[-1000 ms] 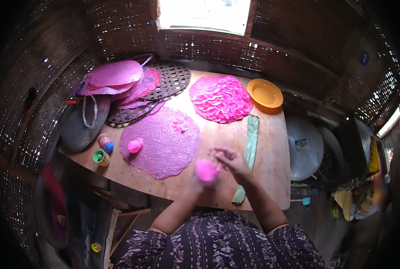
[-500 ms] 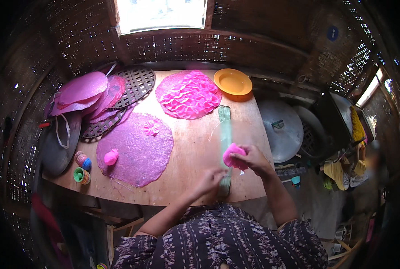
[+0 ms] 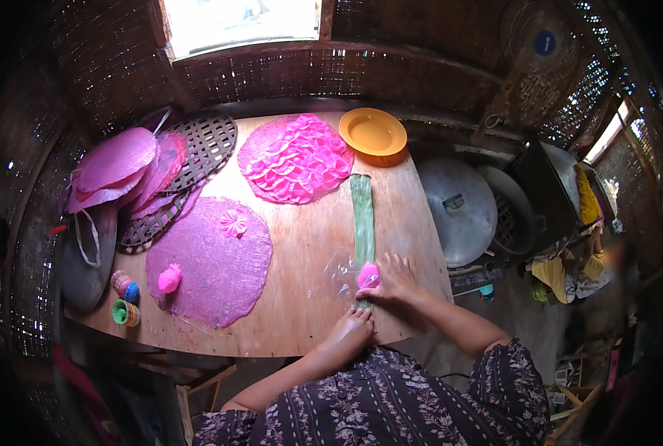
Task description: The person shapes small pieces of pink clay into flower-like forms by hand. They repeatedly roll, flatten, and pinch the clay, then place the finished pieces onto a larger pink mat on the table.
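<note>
A long green leaf strip (image 3: 363, 215) lies front to back on the wooden table. On its near part rests a soft, dough-like pink lump (image 3: 369, 275), held between the thumb and fingers of my right hand (image 3: 395, 282). My left hand (image 3: 351, 331) lies at the strip's near end, fingertips stretched out on it. Clear plastic film (image 3: 339, 275) spreads beside the lump, to its left. Over to the left, a flat pink round sheet (image 3: 220, 279) carries a pleated pink rosette (image 3: 233, 222) and another pink lump (image 3: 169, 279).
A round sheet covered in pink ruffles (image 3: 298, 160) lies at the back, beside an orange plate (image 3: 373, 132). Pink discs (image 3: 116, 160) and a dark woven tray (image 3: 207, 145) pile up at left. Small coloured cups (image 3: 125, 313) stand near the front left. A large metal lid (image 3: 458, 212) is at right.
My right hand has brought the pink lump down onto the leaf strip. My left hand has moved to the strip's near end. The view has shifted slightly.
</note>
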The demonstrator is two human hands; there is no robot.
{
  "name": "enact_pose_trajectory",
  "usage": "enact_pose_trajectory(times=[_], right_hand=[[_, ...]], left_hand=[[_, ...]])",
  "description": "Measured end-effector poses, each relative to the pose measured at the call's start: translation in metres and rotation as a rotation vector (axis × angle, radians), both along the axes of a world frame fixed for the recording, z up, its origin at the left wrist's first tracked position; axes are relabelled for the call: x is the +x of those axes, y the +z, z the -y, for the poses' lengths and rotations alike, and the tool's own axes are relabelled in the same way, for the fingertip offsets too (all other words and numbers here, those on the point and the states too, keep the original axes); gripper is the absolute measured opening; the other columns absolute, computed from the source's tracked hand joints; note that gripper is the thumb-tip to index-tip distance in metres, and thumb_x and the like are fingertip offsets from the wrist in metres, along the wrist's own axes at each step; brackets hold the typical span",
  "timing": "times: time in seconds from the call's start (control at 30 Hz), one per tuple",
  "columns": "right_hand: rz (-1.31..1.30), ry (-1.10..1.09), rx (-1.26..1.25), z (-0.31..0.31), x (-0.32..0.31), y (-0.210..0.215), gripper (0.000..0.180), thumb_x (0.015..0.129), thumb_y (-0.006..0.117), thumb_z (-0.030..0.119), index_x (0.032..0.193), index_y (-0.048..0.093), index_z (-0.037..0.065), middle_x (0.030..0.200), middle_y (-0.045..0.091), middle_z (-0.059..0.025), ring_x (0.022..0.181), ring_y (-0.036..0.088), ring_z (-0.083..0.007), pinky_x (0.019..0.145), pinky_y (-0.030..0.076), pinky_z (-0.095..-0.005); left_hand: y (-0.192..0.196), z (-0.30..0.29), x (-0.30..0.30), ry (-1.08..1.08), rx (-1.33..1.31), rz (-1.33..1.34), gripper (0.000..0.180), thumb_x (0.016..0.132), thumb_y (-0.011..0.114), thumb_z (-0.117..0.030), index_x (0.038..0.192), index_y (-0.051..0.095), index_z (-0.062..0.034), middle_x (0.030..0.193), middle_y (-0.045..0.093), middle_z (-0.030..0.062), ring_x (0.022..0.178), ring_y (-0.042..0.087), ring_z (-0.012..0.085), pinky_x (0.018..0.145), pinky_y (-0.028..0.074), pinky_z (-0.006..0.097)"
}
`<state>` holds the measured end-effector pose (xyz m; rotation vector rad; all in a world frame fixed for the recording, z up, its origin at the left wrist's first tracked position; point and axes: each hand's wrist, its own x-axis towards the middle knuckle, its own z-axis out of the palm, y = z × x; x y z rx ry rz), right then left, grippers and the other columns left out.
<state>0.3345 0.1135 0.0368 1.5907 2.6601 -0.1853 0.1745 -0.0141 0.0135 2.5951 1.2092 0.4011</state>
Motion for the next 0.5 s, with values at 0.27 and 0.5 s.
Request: enact_pose_trajectory(times=[0.27,0.5], right_hand=[[-0.062,-0.062,-0.021,-0.076,0.002,-0.01,0.093,0.062,0.069,0.074,0.118,0.054,0.001,0.121,0.05,-0.02,0.116,0.046,-0.0359,0.098,0.034,-0.0488],[-0.062,-0.146,0.067,-0.16,-0.008,-0.015,0.102,0.06,0.069,0.076,0.126,0.051,0.0,0.129,0.047,-0.0199,0.123,0.043,-0.0362,0.104,0.033,-0.0517]], left_hand=[[0.005,-0.004,0.006,-0.013,-0.133,-0.062,0.033,0.09,0.052,-0.026,0.102,0.062,0.0037,0.118,0.061,0.0226,0.11,0.06,0.0314,0.1,0.043,0.042],[0.014,-0.007,0.008,-0.048,-0.145,-0.173,0.031,0.09,0.052,-0.027,0.096,0.062,0.0025,0.107,0.063,0.019,0.105,0.062,0.0286,0.091,0.047,0.04]])
